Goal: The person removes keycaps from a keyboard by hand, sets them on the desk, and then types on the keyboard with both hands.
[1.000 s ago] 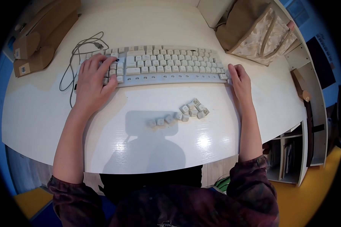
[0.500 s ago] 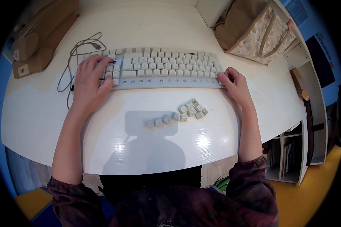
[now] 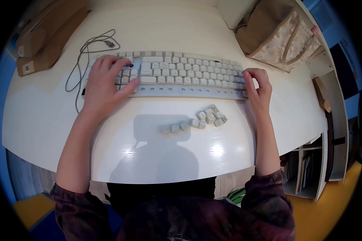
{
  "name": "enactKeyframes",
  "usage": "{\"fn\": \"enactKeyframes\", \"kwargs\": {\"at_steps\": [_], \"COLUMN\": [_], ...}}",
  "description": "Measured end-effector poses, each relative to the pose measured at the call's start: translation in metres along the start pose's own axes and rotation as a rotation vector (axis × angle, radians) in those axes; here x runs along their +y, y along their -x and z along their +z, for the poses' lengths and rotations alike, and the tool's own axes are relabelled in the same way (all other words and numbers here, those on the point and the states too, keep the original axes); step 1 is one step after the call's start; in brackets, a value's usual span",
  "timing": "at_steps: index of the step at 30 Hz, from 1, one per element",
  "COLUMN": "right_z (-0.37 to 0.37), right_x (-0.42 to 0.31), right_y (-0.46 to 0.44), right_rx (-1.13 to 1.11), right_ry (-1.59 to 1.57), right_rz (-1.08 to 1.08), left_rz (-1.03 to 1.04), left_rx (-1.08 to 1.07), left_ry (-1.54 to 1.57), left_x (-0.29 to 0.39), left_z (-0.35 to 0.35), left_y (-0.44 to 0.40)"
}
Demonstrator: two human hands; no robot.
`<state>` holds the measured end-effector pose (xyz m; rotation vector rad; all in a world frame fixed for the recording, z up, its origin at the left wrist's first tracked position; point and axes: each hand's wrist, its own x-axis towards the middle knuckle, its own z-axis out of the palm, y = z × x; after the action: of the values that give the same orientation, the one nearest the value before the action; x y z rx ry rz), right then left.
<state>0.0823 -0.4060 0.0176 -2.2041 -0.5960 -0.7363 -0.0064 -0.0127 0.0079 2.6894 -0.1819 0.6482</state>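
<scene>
A pale keyboard (image 3: 169,91) lies across the desk, with bare key sockets along its near row. My left hand (image 3: 108,82) rests over its left end, fingers apart on the keys and thumb near the lower edge. At the right end, my right hand (image 3: 259,86) has its thumb and index finger bent together by the keyboard's corner; whatever is between them is too small to make out. Several loose keycaps (image 3: 202,125) sit on the desk in front of the keyboard, some in a cluster and others trailing leftward.
A grey cable (image 3: 79,66) loops beside the keyboard's left end. Brown cardboard (image 3: 48,44) stands at the back left. A beige patterned bag (image 3: 275,40) leans at the back right. An open shelf (image 3: 305,172) is below the desk (image 3: 169,160) at right.
The keyboard has shifted and tilted slightly, its right end now closer to me. My right hand's fingers have shifted about its right edge. My left hand stays on the left end.
</scene>
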Motion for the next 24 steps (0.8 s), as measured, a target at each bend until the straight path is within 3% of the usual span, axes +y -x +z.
{"fn": "enactKeyframes", "kwargs": {"at_steps": [4,10,24], "right_z": [0.005,0.015,0.029], "right_x": [-0.033,-0.044,-0.048], "right_y": [-0.002,0.004,0.007], "right_rx": [-0.181,-0.322,-0.415], "right_ry": [0.037,-0.045,-0.064], "right_rz": [-0.261,-0.292,-0.23], "left_rz": [0.035,0.195,0.201], "left_rx": [-0.033,-0.116,-0.025], "left_ry": [-0.013,-0.032,-0.038], "left_x": [0.007,0.017,0.023], "left_z": [-0.002,-0.006,0.008], "left_y": [0.001,0.008,0.009]}}
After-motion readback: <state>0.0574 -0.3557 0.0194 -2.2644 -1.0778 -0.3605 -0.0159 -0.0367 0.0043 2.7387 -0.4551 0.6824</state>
